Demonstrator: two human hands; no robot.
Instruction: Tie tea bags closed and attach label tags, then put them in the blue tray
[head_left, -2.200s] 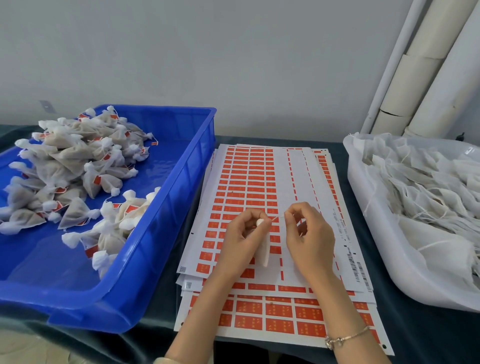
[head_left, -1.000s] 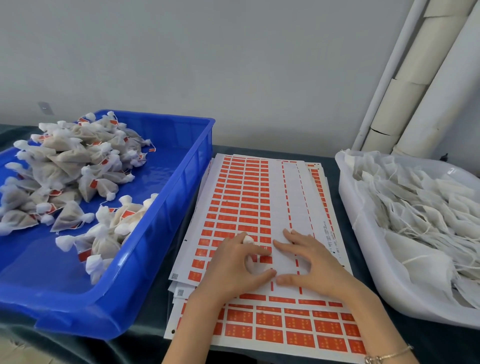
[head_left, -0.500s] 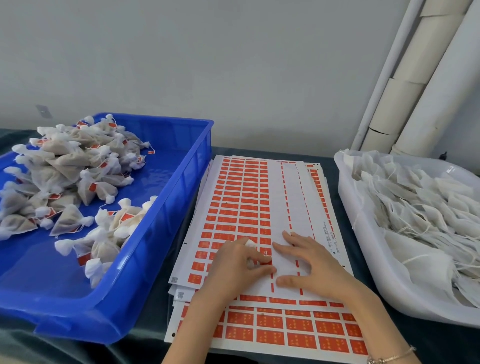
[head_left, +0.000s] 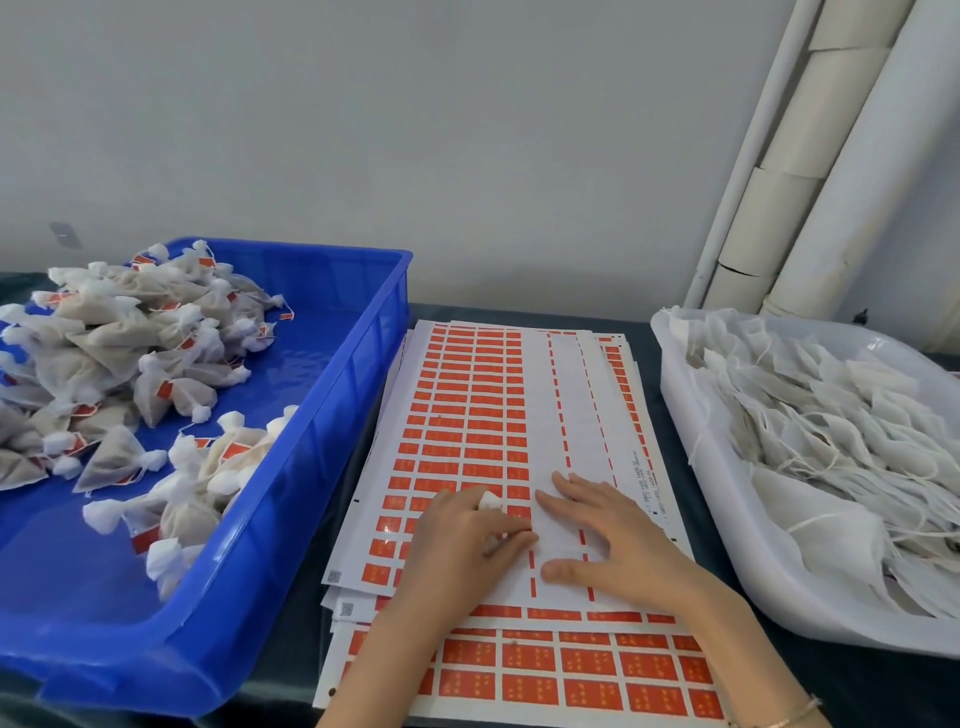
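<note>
Tea bag tucked in the left hand, lower centre.
Fingers curl round it on the label sheet; right hand lies flat, fingers straight.

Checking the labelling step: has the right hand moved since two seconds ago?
Yes. The right hand has come down from a raised pinch to lie flat on the label sheet.

Gripped tea bag in left hand, right hand flat (label sheet)

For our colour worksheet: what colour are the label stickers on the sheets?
Label stickers: orange-red, clearest in the head view.
</note>
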